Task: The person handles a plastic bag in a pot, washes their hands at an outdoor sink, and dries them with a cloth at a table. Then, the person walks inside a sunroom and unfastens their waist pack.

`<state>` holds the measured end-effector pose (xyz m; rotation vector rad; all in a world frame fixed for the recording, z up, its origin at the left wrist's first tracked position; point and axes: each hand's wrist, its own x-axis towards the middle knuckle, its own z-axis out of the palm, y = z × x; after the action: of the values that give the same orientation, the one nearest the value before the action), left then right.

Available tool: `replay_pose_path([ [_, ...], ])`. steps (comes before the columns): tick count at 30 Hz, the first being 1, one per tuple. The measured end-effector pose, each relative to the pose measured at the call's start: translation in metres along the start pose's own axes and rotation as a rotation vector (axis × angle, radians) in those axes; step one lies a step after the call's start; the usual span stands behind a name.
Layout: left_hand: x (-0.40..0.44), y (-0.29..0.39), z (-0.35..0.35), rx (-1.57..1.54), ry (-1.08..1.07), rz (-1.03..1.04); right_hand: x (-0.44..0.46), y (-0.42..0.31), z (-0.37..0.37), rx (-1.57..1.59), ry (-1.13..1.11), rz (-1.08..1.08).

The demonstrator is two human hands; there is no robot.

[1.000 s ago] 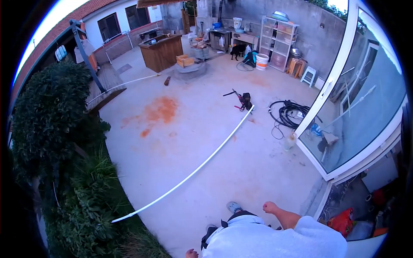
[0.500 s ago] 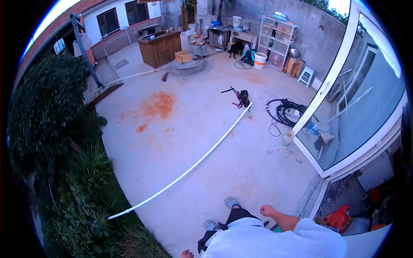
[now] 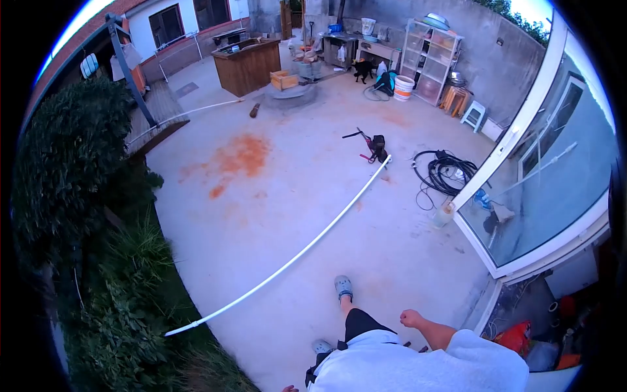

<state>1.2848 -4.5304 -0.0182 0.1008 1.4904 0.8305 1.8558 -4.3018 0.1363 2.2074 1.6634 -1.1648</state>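
Note:
My right hand [image 3: 411,318] hangs at my side over the concrete, fingers curled into a loose fist with nothing visible in it. Only a sliver of my left hand [image 3: 290,389] shows at the bottom edge, so its grip is hidden. Neither hand touches any object in view. Ahead of my feet, a long white pipe [image 3: 287,262] lies across the ground from the plants to a dark strapped bundle [image 3: 377,147]. My grey clogs [image 3: 343,286] are on the concrete, one well ahead of the other.
To the right stands an open white-framed glass door [image 3: 555,170], with a coiled black hose [image 3: 444,171] near its foot. Bushes [image 3: 72,176] line the left. At the back are a wooden counter [image 3: 247,68], a bucket [image 3: 403,87], a shelf [image 3: 428,62] and a black dog [image 3: 363,70].
One foot has stepped forward. The view has shifted slightly, and my left hand has slipped almost out of the frame. My right hand stays curled beside me.

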Motion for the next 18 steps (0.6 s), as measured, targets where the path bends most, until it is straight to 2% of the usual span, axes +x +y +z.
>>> replay_pose_path([
  [4,0.025,0.014,0.022,0.006,-0.02,0.026,0.059,-0.012,-0.024,-0.04,-0.079,-0.062],
  [6,0.045,0.036,0.039,-0.239,-0.141,0.021,0.093,-0.021,-0.037,-0.024,-0.007,-0.083],
  [7,0.047,0.054,0.047,-0.009,-0.069,0.027,0.108,-0.024,-0.043,-0.023,0.064,-0.096],
  [10,0.07,0.14,0.085,0.246,-0.018,0.03,0.149,-0.031,-0.074,0.129,0.122,-0.073],
  [15,0.117,0.275,0.158,0.224,-0.017,0.01,0.199,-0.027,-0.13,0.288,0.194,-0.047],
  [17,0.116,0.333,0.224,0.638,0.131,0.222,0.214,-0.014,-0.136,0.318,0.223,-0.042],
  [18,0.11,0.363,0.254,0.637,0.128,0.259,0.22,-0.007,-0.139,0.36,0.241,-0.01],
])
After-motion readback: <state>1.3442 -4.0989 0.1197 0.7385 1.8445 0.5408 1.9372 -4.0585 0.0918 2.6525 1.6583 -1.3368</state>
